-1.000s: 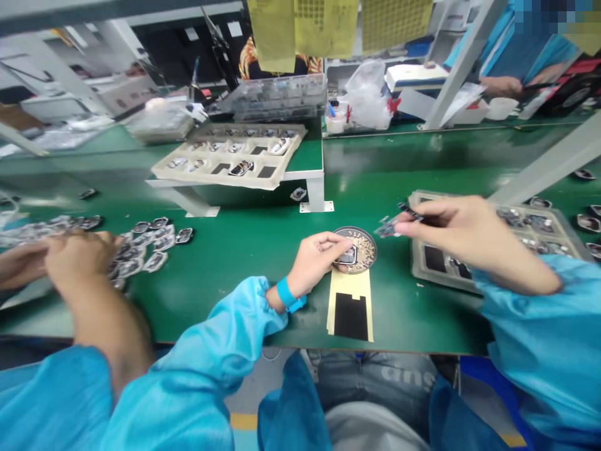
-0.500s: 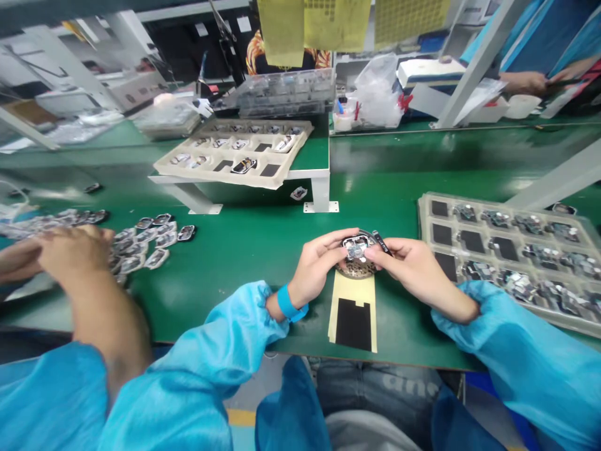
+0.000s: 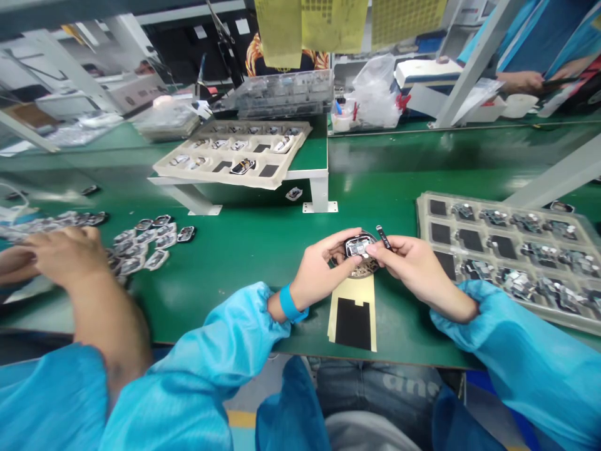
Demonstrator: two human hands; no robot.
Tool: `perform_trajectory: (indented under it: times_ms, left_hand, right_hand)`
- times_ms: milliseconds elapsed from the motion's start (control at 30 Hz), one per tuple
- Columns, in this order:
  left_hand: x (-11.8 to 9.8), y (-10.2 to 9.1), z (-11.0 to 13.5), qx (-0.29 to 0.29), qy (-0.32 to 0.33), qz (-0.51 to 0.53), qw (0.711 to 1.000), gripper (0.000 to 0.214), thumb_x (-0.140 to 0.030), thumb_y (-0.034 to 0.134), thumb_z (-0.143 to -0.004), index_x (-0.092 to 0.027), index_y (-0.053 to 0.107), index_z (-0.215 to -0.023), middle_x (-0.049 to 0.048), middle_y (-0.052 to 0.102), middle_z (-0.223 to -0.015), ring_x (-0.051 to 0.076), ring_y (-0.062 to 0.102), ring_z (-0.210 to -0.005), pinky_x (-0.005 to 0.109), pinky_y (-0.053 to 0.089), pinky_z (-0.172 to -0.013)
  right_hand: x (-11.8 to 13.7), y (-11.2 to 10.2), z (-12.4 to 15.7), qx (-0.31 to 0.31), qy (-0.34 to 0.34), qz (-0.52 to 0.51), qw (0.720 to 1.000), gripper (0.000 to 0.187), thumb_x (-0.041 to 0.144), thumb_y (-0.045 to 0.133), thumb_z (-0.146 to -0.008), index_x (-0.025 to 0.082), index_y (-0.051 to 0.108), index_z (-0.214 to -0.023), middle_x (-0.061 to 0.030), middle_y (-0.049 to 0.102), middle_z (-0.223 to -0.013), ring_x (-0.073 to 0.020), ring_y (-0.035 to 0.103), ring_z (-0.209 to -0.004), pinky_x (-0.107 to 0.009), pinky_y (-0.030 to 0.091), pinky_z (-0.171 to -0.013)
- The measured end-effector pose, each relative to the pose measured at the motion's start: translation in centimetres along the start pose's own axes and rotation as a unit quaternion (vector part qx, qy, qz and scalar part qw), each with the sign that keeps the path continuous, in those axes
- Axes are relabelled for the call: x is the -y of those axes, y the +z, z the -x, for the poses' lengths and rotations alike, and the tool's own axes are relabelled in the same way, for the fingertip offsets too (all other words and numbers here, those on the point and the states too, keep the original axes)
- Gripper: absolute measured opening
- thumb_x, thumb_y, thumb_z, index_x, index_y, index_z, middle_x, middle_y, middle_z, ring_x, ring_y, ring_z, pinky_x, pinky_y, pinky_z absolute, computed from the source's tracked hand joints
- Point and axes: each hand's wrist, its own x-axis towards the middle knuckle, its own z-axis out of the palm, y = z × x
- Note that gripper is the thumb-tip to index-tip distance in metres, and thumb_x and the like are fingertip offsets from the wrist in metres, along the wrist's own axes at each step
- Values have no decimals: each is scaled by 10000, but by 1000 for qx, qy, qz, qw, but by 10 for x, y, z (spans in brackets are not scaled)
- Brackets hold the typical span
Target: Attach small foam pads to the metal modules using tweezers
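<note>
My left hand (image 3: 323, 266) grips the edge of a small electronic housing (image 3: 355, 246) with a pale rim and circuit parts inside. Under it sits a round speckled metal holder (image 3: 364, 270), partly covered by my fingers. In my right hand (image 3: 406, 257) are slim black tweezers (image 3: 384, 237) with white lettering, their back end pointing up; the tips are hidden. The right thumb and fingertips touch or nearly touch the housing's right side. Just below lies a yellowish sheet (image 3: 354, 289) with a black rectangular pad (image 3: 353, 323) on it.
At right is a compartment tray (image 3: 422, 219) of circuit boards. A second tray (image 3: 216, 178) rests on a raised stand (image 3: 320, 188) ahead. Several loose housings (image 3: 141, 244) lie at left, near a co-worker's hands (image 3: 66, 254). A single part (image 3: 294, 193) lies beneath the stand.
The housing has tilted slightly in my left hand, whose thumb has shifted down and right. The tweezers in my right hand have turned more upright. At left, the co-worker's hands have moved slightly left.
</note>
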Motion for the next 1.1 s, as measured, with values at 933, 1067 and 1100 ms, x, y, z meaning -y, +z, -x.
perform_trajectory:
  times_ms: [933, 1067, 1100]
  left_hand:
    - [-1, 4, 1, -3, -41, 61, 997, 347, -318, 786, -863, -180, 751, -1179, 110, 695, -1293, 213, 730, -1005, 300, 619, -857]
    - [2, 8, 3, -26, -39, -38, 998, 334, -371, 730, -904, -148, 737, -1152, 105, 756, -1083, 208, 719, -948, 305, 608, -839]
    - [2, 9, 3, -31, -43, -37, 998, 340, -380, 734, -897, -141, 738, -1138, 105, 761, -1051, 205, 719, -909, 304, 610, -810]
  right_hand:
    - [-10, 3, -4, 49, -64, -11, 997, 387, 429, 867, -732, 149, 689, -932, -41, 714, -908, -157, 667, -868, -282, 572, -824]
    - [-11, 6, -4, 10, -86, 7, 996, 394, 440, 877, -713, 152, 667, -881, -30, 699, -883, -146, 638, -831, -265, 549, -776]
    - [-11, 9, -3, 4, -84, 1, 996, 403, 447, 880, -706, 154, 654, -867, -27, 692, -868, -142, 634, -814, -263, 550, -760]
